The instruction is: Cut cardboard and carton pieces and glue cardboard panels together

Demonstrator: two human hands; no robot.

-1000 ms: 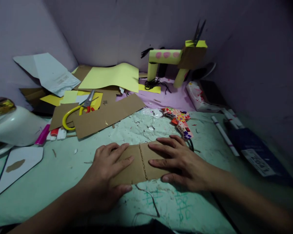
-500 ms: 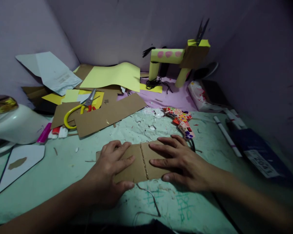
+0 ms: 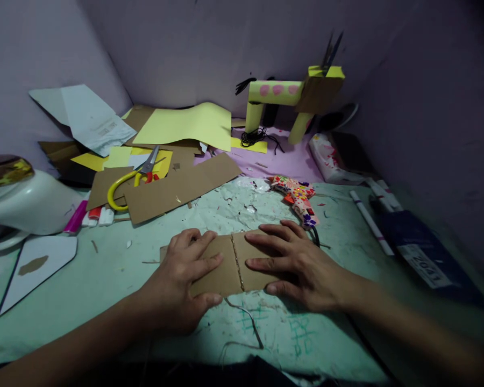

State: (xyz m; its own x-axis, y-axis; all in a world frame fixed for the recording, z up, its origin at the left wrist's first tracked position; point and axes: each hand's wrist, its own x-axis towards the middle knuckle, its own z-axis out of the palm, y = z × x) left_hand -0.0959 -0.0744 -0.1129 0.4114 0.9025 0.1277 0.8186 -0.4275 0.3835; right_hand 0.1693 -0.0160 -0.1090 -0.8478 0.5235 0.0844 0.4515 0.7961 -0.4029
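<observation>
Two brown cardboard pieces (image 3: pixel 220 274) lie flat on the table, meeting at a seam (image 3: pixel 237 263) with a shiny line of what looks like glue. My left hand (image 3: pixel 187 279) rests on the left part, fingers spread. On the right part lies my right hand (image 3: pixel 296 263), its fingers stretched toward the seam. Each hand presses from above without grasping. Just beyond my right hand is a glue gun (image 3: pixel 296 196) in flowered covering, its dark cord running behind the fingers. A thin loose strip (image 3: pixel 250 317) curls in front of the cardboard.
Yellow-handled scissors (image 3: pixel 133 183) lie by a long cardboard strip (image 3: pixel 185 188) and yellow paper (image 3: pixel 189 126). A yellow cardboard animal figure (image 3: pixel 278 92) stands at the back. White markers (image 3: pixel 371 223) and a dark blue packet (image 3: pixel 427 258) lie right. A white rounded object (image 3: pixel 44 207) stands left.
The view has shifted slightly. Both hands stay flat on the cardboard in nearly the same place, and nothing has been picked up or let go.
</observation>
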